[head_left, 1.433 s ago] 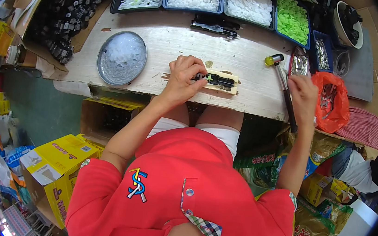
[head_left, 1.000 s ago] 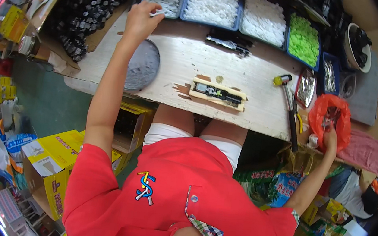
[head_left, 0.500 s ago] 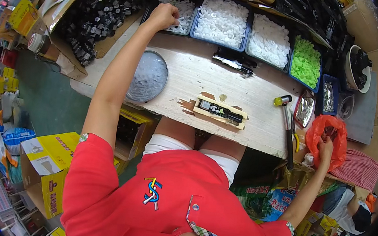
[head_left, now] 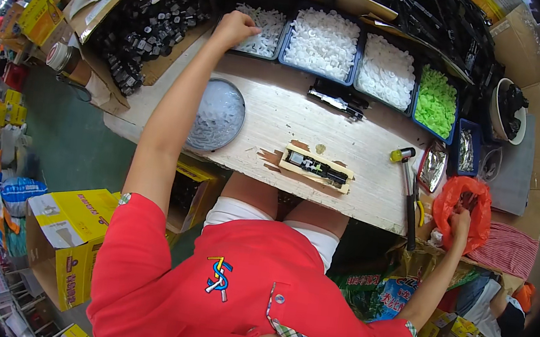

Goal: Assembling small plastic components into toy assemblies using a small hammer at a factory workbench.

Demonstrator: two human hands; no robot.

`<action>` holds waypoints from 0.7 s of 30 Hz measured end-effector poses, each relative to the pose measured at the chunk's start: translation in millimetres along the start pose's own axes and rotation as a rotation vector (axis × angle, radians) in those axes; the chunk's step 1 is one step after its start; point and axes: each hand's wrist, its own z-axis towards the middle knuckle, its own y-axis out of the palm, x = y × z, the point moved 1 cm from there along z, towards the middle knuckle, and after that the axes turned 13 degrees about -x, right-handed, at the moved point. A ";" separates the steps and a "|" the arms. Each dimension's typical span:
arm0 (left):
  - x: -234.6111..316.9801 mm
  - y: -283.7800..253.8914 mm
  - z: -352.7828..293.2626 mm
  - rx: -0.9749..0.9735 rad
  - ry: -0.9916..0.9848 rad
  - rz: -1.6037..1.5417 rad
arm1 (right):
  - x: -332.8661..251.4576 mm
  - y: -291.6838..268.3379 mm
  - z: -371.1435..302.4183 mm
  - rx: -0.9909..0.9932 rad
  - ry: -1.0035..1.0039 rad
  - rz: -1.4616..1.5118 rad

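Note:
At the far left of the bench, my left hand point(head_left: 236, 29) reaches over the edge of a dark tray point(head_left: 259, 55) of small white plastic parts point(head_left: 267, 27). Its thumb and fingers are closed in a pinch; anything between them is too small to make out. On the right, my right hand point(head_left: 459, 223) dips into the mouth of a red plastic bag point(head_left: 478, 233) with brownish small pieces inside. Its fingers are curled and partly hidden by the bag. Near the front edge, between my arms, a pale frame-like fixture point(head_left: 289, 164) holds a black mechanical assembly point(head_left: 318, 168) with a small green part.
Trays of white pieces point(head_left: 324, 45), point(head_left: 386, 72) and green pieces point(head_left: 436, 102) line the back. A round dish point(head_left: 216, 116) sits beside my left forearm. A black-and-metal assembly point(head_left: 338, 99) lies mid-bench. A hammer point(head_left: 408, 191) lies near the red bag; a box of black parts point(head_left: 143, 27) stands left.
The whole view has shifted slightly. My left hand stays at the tray of small white parts and my right hand stays in the red bag, its fingers a little shifted.

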 end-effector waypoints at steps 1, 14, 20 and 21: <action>12.0 2.8 0.5 -0.001 -0.091 0.113 | -1.7 -0.6 -2.2 -0.008 0.019 -0.023; 27.4 -37.2 -54.8 0.275 0.391 -1.082 | 61.4 8.4 19.0 0.223 -0.125 0.440; 0.7 -12.6 -188.4 0.056 0.173 -0.318 | 17.1 5.5 2.3 0.521 -0.436 0.312; -2.2 -4.1 -205.7 -0.001 0.159 -0.298 | 10.5 2.0 -4.2 0.478 -0.352 0.380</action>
